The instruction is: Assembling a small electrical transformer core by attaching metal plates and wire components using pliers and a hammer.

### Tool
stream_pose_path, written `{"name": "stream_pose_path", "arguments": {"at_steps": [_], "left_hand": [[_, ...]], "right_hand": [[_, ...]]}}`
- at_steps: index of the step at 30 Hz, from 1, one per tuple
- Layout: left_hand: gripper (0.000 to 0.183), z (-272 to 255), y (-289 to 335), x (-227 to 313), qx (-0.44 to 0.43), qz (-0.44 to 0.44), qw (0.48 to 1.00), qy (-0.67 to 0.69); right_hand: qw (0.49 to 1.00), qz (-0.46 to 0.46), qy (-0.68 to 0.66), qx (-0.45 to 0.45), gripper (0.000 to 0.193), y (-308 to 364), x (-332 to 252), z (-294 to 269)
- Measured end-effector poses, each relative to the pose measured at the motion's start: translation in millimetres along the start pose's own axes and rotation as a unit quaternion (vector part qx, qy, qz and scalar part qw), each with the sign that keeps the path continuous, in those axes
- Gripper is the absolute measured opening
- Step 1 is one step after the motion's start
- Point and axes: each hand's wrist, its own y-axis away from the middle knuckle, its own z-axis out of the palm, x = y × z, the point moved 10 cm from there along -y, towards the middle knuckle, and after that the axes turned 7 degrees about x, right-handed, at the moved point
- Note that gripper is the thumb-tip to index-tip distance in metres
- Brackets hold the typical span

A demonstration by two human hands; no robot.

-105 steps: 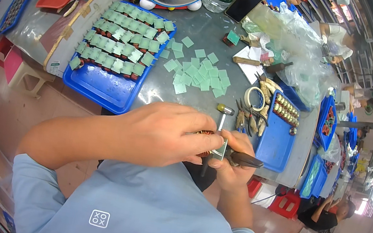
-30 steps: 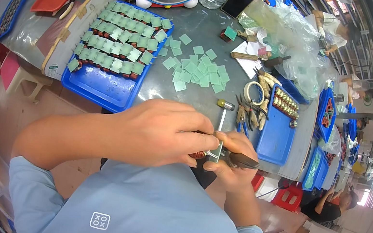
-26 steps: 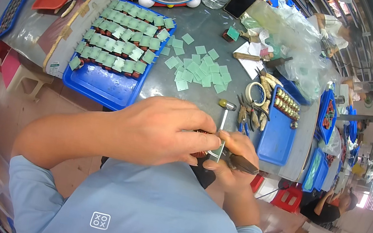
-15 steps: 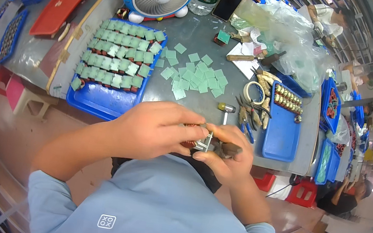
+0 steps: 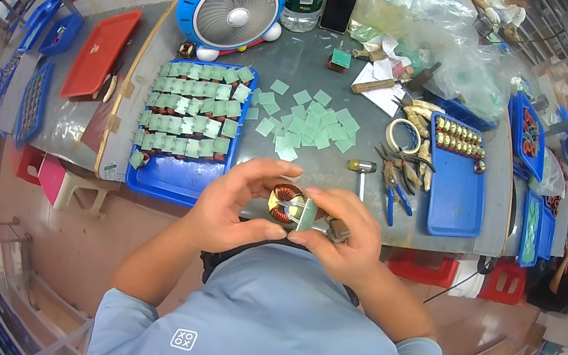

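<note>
In front of my body, both hands hold a toroidal coil of copper wire with a pale yellow core and a small green board on its right side. My left hand curves round the coil's left side, thumb below and fingers above. My right hand pinches the green board edge-on between thumb and fingers. Pale leads or strips show between the coil and the board. A brown, blocky object sits partly hidden inside my right hand; its kind is unclear.
Beyond my hands lie loose green boards. On the left, a blue tray holds rows of board-topped coils. To the right are a small hammer, pliers, a tape roll and another blue tray. A fan stands behind.
My left fingers have spread from over the piece to its left side, uncovering the coil. The piece has turned so the coil's face shows. The whole view has shifted slightly.
</note>
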Motion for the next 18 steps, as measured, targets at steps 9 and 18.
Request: {"name": "stream_pose_path", "arguments": {"at_steps": [9,18], "left_hand": [[0.041,3.2,19.3,-59.0,-0.026,-0.203,0.949,0.241],[0.029,19.8,-3.1,43.3,-0.032,0.202,0.917,-0.342]], "right_hand": [[0.996,-0.077,0.043,0.024,0.063,2.4,-15.8,3.8],[0.927,0.304,-0.221,-0.005,0.049,29.2,48.2,2.1]]}}
